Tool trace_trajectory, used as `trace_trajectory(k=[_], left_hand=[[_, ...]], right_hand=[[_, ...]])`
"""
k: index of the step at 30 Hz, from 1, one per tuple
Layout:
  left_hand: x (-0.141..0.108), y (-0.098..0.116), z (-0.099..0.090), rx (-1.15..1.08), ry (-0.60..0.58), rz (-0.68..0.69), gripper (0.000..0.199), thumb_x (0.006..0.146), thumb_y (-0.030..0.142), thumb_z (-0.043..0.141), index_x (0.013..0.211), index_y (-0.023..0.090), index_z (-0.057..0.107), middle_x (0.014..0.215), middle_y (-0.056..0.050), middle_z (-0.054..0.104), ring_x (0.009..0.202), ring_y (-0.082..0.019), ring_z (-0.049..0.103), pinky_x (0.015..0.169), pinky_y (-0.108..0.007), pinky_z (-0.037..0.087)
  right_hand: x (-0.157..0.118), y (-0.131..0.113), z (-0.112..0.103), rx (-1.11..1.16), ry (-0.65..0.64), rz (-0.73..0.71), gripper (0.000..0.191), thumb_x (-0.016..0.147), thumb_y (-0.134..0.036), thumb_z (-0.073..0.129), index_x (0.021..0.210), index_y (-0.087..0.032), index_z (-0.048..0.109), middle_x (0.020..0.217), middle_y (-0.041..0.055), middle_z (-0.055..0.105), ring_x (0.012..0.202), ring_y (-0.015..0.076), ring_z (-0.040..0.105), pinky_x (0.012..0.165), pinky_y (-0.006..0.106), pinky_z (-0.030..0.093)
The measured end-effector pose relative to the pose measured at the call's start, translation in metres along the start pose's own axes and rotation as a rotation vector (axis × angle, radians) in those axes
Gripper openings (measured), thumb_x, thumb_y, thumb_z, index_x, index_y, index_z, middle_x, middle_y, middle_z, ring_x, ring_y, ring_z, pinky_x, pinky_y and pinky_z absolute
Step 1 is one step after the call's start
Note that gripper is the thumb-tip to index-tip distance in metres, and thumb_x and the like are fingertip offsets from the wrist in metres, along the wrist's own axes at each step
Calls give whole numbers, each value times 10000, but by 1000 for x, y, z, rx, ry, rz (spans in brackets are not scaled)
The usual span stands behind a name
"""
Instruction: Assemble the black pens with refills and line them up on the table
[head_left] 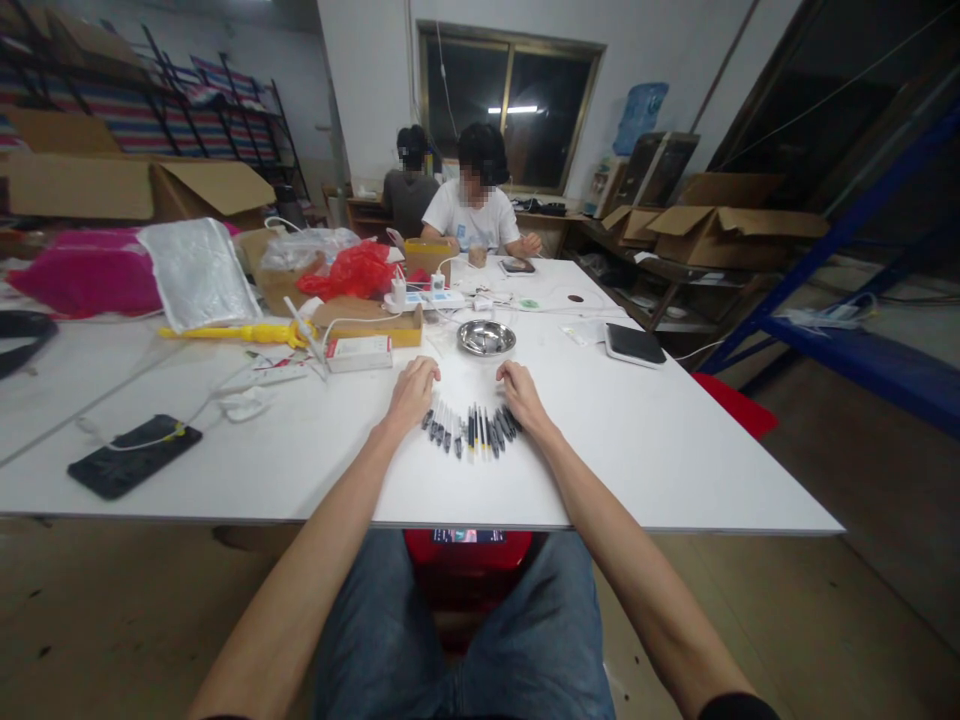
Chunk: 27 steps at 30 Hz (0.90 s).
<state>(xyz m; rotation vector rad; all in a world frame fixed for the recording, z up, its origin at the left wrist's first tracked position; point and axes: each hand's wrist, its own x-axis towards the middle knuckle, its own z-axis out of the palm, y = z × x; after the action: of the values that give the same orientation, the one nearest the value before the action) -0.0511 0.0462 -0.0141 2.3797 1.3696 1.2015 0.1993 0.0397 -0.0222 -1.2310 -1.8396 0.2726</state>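
While both hands, left hand (411, 392) and right hand (520, 394), rest spread and empty around the fanned pens (472, 430), one nudge probably rolls them across the bench (660, 450).

White table (675, 450) bears pens (472, 430), steel bowl (486, 338) (empty), phone (135, 455).
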Motion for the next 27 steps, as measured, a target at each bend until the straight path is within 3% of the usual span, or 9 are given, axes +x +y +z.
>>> trace_trajectory(k=[9, 14, 19, 27], left_hand=[[1, 1, 3, 8, 21, 19, 169, 944, 157, 390, 877, 205, 538, 1336, -100, 534, 1239, -259, 476, 1032, -439, 381], [2, -9, 9, -14, 39, 5, 197, 973, 186, 336, 995, 206, 531, 1262, -110, 537, 1244, -231, 468, 1068, -420, 372], [3, -14, 13, -51, 19, 20, 210, 983, 234, 316, 993, 206, 524, 1363, -118, 470, 1281, -229, 445, 1111, -430, 354], [-1, 2, 4, -36, -70, -5, 190, 961, 216, 354, 923, 207, 540, 1515, -116, 404, 1396, -276, 378, 1132, -535, 334]], right_hand=[[-1, -5, 3, 61, -13, 21, 180, 931, -188, 311, 932, -228, 487, 935, 67, 570, 912, 254, 472, 849, 385, 384], [2, -10, 8, 73, -18, 11, 170, 912, -162, 304, 944, -225, 459, 974, 84, 561, 947, 259, 467, 870, 395, 390], [3, -18, 12, 36, -34, -53, 179, 894, -136, 301, 936, -220, 453, 975, 86, 553, 937, 254, 463, 871, 389, 391], [4, -24, 7, -45, -13, -21, 183, 905, -129, 322, 931, -217, 480, 1010, 88, 561, 957, 257, 453, 899, 394, 374]])
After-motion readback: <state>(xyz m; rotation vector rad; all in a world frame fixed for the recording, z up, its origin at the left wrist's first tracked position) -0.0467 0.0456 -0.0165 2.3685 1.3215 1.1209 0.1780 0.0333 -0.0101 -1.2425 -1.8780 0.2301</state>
